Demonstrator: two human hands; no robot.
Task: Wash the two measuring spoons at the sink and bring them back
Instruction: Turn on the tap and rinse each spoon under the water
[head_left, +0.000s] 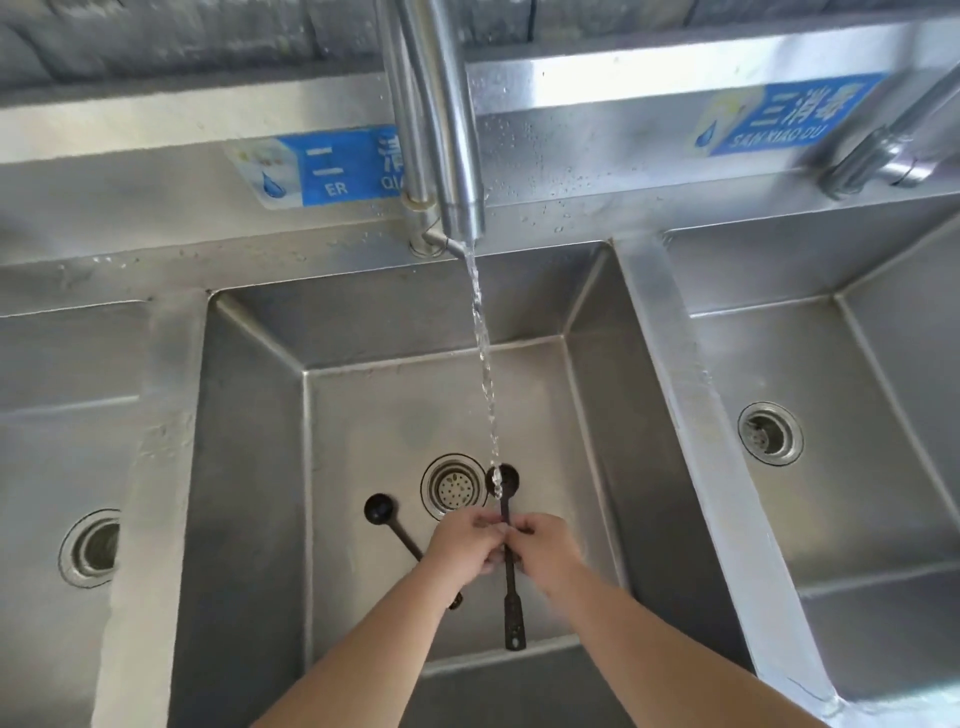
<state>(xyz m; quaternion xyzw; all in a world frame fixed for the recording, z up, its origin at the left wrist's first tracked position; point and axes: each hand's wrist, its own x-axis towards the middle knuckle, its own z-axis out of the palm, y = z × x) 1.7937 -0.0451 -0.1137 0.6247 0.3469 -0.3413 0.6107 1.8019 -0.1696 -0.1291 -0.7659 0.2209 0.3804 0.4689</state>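
Hidden bits first: my left hand (464, 545) covers the middle of the second measuring spoon (388, 525). Only its round bowl and upper handle show left of the drain (455, 487), plus the handle's end poking out below my wrist. Can't tell whether that spoon lies on the basin floor or rests against my hand. Both forearms run off the bottom edge. Left and right basins are cut off at the sides.

Grip: both hands pinched shut on the handle of the first measuring spoon (509, 577), left fingers and right hand (545, 548) meeting at its upper half. It's black and long, bowl up by the drain, hanging-hole end pointing toward me. The water stream (483, 364) from the faucet (447, 130) lands right in its bowl.

Surroundings: a stainless three-basin sink, and I'm at the middle basin (249, 467). Steel backsplash with droplets and two blue labels (322, 171), partly behind the faucet pipe. A second tap (893, 150) at far right.
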